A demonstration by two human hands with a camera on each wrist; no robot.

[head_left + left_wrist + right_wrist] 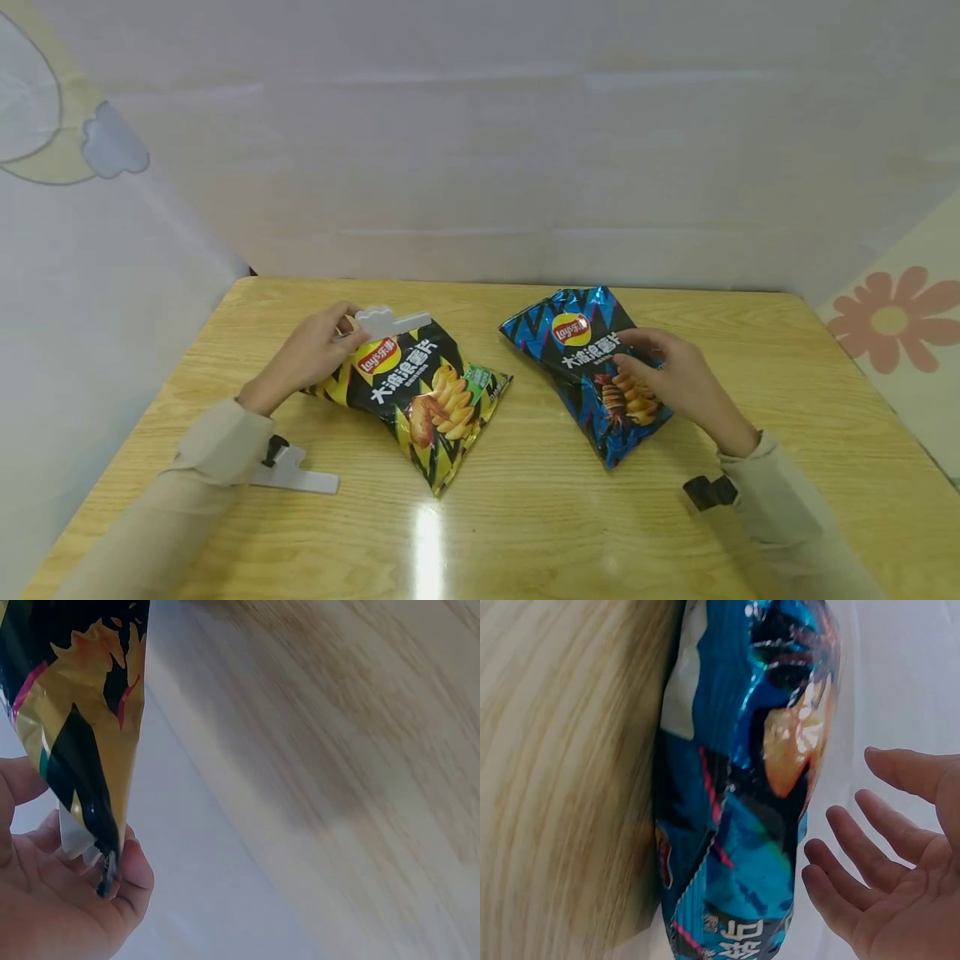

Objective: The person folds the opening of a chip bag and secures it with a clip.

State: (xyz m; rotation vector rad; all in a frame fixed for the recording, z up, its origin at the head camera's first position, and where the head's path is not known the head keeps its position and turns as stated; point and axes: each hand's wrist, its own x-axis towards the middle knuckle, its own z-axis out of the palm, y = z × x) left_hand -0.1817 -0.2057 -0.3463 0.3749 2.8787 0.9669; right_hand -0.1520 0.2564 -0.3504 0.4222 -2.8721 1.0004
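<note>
At the upper edge of a yellow-and-black chip bag [420, 392], my left hand [318, 346] grips a white bag clip [375, 321] that lies along that edge. The left wrist view shows the fingers around the bag's folded corner [97, 802], with part of the white clip [73, 834] showing between them. My right hand [678, 379] hovers at the right side of a blue-and-black chip bag [592, 367], its fingers spread. In the right wrist view these fingers [870, 847] stand beside the blue bag [735, 787] and hold nothing.
A second white clip [296, 477] lies on the wooden table [525, 517] under the left forearm, partly hidden by the sleeve and a black strap [274, 450]. A pale cloth wall [480, 167] rises behind the table's back edge.
</note>
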